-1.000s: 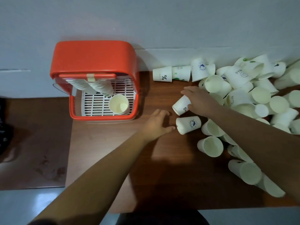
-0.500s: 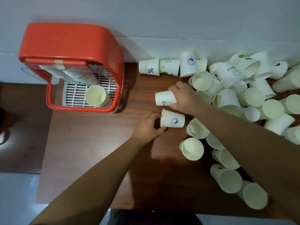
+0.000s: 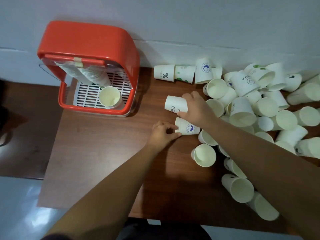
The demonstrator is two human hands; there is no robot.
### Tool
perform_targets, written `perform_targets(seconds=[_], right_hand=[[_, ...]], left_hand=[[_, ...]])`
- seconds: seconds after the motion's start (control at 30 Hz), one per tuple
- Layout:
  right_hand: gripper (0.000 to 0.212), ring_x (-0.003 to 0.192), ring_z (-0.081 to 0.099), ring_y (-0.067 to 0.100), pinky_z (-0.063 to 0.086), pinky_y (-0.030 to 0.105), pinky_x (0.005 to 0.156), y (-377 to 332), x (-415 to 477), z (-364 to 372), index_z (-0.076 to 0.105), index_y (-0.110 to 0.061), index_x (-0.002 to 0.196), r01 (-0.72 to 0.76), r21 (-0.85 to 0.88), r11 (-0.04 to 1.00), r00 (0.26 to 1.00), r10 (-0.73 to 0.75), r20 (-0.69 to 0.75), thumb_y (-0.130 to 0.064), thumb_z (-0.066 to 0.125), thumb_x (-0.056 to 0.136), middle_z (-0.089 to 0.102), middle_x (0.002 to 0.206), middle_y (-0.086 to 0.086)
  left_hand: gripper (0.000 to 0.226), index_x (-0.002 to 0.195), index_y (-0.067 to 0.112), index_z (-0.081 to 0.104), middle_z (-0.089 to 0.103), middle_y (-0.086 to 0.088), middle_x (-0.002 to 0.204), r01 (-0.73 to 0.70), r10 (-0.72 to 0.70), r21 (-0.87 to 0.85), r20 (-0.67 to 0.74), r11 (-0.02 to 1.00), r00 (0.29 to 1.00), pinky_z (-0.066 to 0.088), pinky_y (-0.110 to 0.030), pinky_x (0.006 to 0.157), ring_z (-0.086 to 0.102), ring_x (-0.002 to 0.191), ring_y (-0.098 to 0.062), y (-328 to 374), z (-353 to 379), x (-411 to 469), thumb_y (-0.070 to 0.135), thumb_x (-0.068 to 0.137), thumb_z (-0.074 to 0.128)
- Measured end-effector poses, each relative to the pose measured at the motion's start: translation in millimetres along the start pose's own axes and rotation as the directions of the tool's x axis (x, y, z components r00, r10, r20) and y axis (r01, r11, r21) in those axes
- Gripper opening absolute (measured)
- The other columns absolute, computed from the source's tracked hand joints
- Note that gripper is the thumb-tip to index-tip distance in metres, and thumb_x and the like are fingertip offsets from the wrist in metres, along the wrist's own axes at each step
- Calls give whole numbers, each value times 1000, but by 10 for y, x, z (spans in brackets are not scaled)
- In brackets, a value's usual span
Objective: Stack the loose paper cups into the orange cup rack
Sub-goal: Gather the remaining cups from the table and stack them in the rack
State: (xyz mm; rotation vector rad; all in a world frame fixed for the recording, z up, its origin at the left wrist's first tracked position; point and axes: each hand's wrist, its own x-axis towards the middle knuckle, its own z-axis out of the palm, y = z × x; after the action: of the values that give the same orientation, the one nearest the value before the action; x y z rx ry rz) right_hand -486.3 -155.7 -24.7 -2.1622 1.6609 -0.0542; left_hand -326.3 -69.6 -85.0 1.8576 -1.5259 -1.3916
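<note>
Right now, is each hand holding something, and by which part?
The right hand grips the Be-printed cup round its side wall; the left hand pinches the blue-logo cup at the end facing the orange rack.

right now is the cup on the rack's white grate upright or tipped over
Upright: the cup in the orange rack stands on its base on the white grate, open mouth facing up.

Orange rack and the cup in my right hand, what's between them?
Only bare wooden table lies between the orange rack and that cup, seen in the head view.
</note>
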Motion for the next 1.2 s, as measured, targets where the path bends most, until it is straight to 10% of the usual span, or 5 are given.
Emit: perform_targets(seconds=[0.27, 0.57, 0.77, 0.9, 1.2], right_hand=[[70, 114, 51, 24, 41, 33, 102, -180, -74, -282, 45, -19, 138, -132, 213, 968, 986, 150, -68, -38, 77, 79, 38, 132, 10], [68, 111, 56, 17, 44, 25, 87, -998, -134, -230, 50, -19, 129, -140, 456, 879, 986, 168, -21, -39, 83, 73, 57, 124, 0], [61, 107, 50, 8, 42, 20, 88, -1546, -87, -203, 49, -31, 132, -61, 557, 829, 987, 132, -88, -40, 77, 79, 52, 124, -1], [53, 100, 47, 5, 34, 6, 73, -1659, -99, -220, 50, -37, 127, -71, 542, 838, 984, 148, -101, -34, 77, 80, 46, 120, 0], [70, 116, 48, 11, 40, 22, 91, -1718, -110, -244, 37, -38, 141, -139, 552, 822, 971, 222, -87, -28, 71, 81, 42, 133, -2]], left_hand=[[19, 76, 34, 62, 51, -3, 120, -13, -4, -236, -73, 972, 997, 39, -16, 98, 50, 115, -16, 133, -390, -78, 20, 81, 74], [19, 85, 13, 57, 68, -9, 102, -64, -20, -437, -185, 897, 983, 47, -36, 91, 62, 95, -16, -132, -2185, -680, 19, 85, 75], [53, 129, 24, 52, 61, 4, 125, -178, 56, -284, -390, 942, 919, 50, -26, 89, 62, 110, -8, -216, -2805, -662, 30, 84, 78], [60, 136, 19, 52, 51, 7, 127, -213, 180, -53, -363, 976, 914, 49, -25, 90, 56, 111, -10, -180, -2819, -378, 30, 84, 79], [81, 142, 14, 48, 46, -13, 138, -180, 232, 318, -135, 931, 963, 34, -34, 108, 44, 129, -31, -376, -2514, 136, 30, 73, 86]])
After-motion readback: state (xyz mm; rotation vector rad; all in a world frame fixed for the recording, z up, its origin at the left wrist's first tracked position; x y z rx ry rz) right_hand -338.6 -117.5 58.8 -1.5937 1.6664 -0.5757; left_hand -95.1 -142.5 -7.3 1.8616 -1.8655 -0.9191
